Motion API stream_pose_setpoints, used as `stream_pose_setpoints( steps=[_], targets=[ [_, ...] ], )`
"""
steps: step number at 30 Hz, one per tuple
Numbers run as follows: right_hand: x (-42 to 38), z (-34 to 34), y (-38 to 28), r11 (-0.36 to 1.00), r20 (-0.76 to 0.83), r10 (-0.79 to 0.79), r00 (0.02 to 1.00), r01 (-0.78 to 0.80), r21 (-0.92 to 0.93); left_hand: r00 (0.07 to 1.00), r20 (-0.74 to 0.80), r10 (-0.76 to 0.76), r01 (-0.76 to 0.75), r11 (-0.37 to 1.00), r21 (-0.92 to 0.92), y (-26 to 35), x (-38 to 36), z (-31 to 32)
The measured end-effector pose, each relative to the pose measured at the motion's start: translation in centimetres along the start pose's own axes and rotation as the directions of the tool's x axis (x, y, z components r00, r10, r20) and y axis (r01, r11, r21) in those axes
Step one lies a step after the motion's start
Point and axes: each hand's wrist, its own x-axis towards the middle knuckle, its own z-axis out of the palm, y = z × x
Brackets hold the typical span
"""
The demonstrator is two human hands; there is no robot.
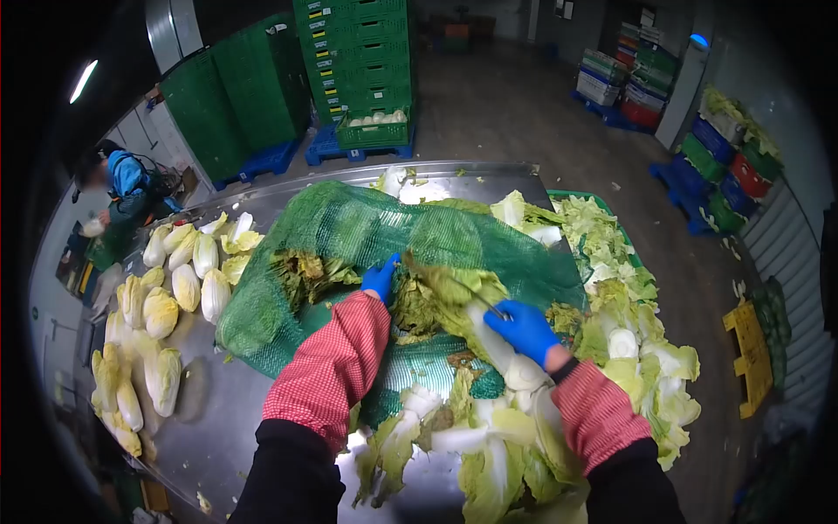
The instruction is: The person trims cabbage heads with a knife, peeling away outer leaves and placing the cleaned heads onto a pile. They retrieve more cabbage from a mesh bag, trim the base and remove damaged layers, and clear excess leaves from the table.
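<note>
My right hand point(524, 334), in a blue glove, is closed around the handle of a knife point(476, 295). The blurred blade points up and left across a Chinese cabbage point(480, 327) with wilted, yellow-brown outer leaves. At the left side of this cabbage is my blue-gloved left hand point(381, 278), gripping it, with its fingers partly hidden. Both hands are at the opening of a large green mesh sack point(340, 214), which lies on the metal table point(218, 410). Another cabbage with brown leaves point(305, 279) shows in the sack, left of my left hand.
Several trimmed Chinese cabbages point(161, 310) lie on the left. Loose leaves point(497, 463) cover the front, and more leaves point(611, 253) fill a green container at right. Beyond the table are stacked green crates point(367, 61); a person in blue point(131, 179) is far left.
</note>
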Motion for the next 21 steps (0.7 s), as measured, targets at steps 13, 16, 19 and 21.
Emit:
stream_pose_setpoints(
  steps=[13,16,19,21],
  targets=[
    [7.1,8.0,3.2,0.818,-0.033,0.349,0.937,-0.287,0.498,0.956,0.066,0.286,-0.288,0.957,0.022,2.1,-3.1,5.0],
    [0.2,5.3,-5.4,0.805,0.016,0.442,0.897,-0.405,0.433,0.917,0.399,-0.006,0.175,0.905,-0.388,2.6,-10.9,1.7],
    [-5.9,4.8,-8.2,0.937,-0.003,0.257,0.966,-0.248,0.246,0.61,0.79,-0.065,0.689,0.537,-0.487,3.9,-19.8,-2.6],
    [-10.4,3.6,-11.0,0.923,0.121,0.223,0.967,-0.25,0.292,0.703,0.711,0.019,0.512,0.68,-0.525,3.5,-24.5,-6.1]
  ],
)
